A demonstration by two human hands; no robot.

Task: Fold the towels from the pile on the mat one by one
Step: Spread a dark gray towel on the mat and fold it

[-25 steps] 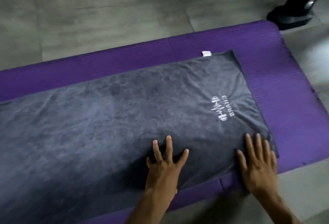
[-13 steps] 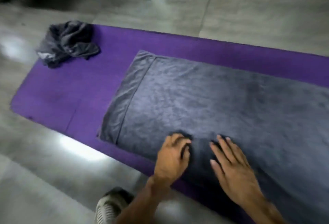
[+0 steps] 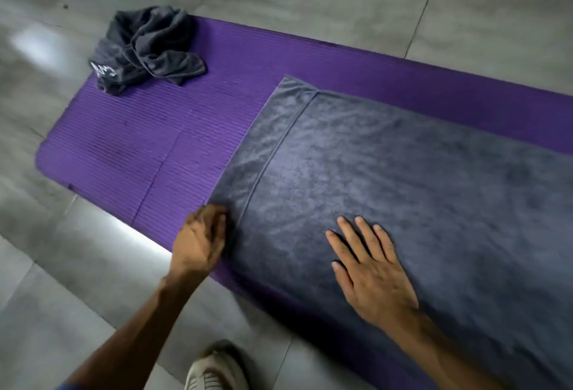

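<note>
Grey terry lay spread flat on the purple mat (image 3: 130, 153) as our left hand (image 3: 200, 240) slid from mid-edge to the towel (image 3: 403, 172)'s near corner, fingers curled to pinch it. Our right hand (image 3: 372, 275) followed, flat and spread, pressing the cloth just beside that grip. Smoothing seemed done; the first fold could begin. Beyond the grip waited the crumpled pile (image 3: 145, 48).

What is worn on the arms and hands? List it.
Both hands, left hand and right hand, are bare: no gloves, rings or watch visible. The forearms are bare too. A sliver of blue sleeve shows at the left arm's lower edge.
</note>
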